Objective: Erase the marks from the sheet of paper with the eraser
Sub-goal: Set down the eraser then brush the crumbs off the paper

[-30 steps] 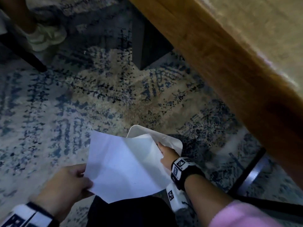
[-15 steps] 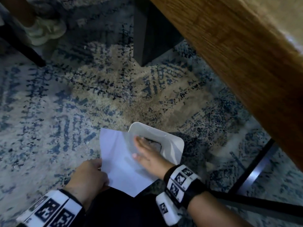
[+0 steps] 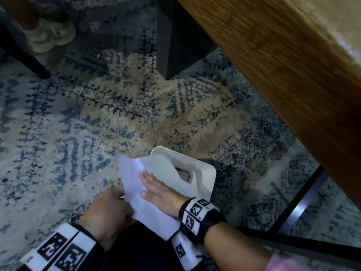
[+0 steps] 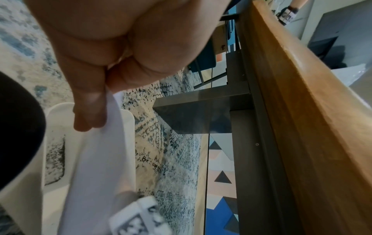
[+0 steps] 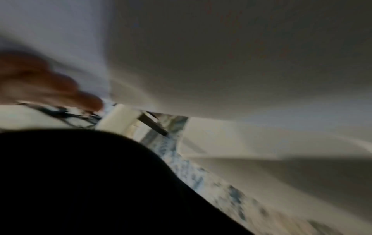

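Note:
The white sheet of paper (image 3: 132,177) is tilted over a white bin (image 3: 203,173) that stands on the rug. My left hand (image 3: 122,196) pinches the sheet's near-left edge; the left wrist view shows the fingers (image 4: 88,111) curled on the paper (image 4: 96,167). My right hand (image 3: 148,182) lies flat on the sheet's upper face with straight fingers and holds nothing. The right wrist view is blurred and shows mostly the underside of the paper (image 5: 221,55). No eraser is in view, and I can make out no marks on the sheet.
A wooden table edge (image 3: 283,85) runs diagonally along the right, with a dark table leg (image 3: 175,45) behind the bin. A metal frame bar (image 3: 293,212) lies on the patterned rug (image 3: 78,133). Another person's shoe (image 3: 48,36) is at the far left. My black-clad knee (image 3: 140,249) is under the sheet.
My right hand has left the sheet's right edge and come onto its top face, sliding left across it. The sheet has dropped lower over the bin. My left hand keeps its hold.

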`<act>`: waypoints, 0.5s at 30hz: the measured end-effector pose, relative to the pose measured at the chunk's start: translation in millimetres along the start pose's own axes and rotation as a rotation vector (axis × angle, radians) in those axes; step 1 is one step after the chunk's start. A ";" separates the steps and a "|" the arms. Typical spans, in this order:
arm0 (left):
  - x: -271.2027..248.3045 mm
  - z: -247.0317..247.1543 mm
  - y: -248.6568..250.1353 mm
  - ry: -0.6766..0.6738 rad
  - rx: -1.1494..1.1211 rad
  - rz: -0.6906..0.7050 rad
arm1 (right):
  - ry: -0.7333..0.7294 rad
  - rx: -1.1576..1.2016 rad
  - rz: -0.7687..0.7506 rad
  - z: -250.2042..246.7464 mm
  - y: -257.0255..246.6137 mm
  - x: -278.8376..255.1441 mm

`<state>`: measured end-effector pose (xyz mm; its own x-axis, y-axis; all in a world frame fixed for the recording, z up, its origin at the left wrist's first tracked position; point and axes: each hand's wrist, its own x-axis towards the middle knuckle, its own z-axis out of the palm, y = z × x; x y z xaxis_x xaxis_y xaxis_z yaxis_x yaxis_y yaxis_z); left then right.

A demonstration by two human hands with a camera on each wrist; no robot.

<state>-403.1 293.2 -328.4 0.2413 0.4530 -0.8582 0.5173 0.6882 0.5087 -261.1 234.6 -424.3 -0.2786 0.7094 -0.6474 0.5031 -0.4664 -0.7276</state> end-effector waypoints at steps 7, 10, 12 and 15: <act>-3.4 -12.0 -0.4 -0.008 -0.059 -0.023 | 0.065 -0.163 0.428 -24.3 56.9 13.5; 1.0 -11.0 -1.1 -0.001 -0.007 -0.010 | 0.189 -0.067 0.048 -18.3 18.1 16.3; -1.4 -11.6 -0.4 -0.025 0.017 0.014 | 0.079 -0.031 0.014 -10.8 17.0 20.1; -9.0 -16.0 5.0 -0.077 -0.005 0.022 | -0.024 0.167 0.410 -10.4 54.5 23.6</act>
<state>-415.8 301.7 -317.1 0.3154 0.4230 -0.8495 0.5073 0.6813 0.5277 -231.7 231.4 -476.8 -0.1033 0.4364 -0.8938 0.4373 -0.7872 -0.4349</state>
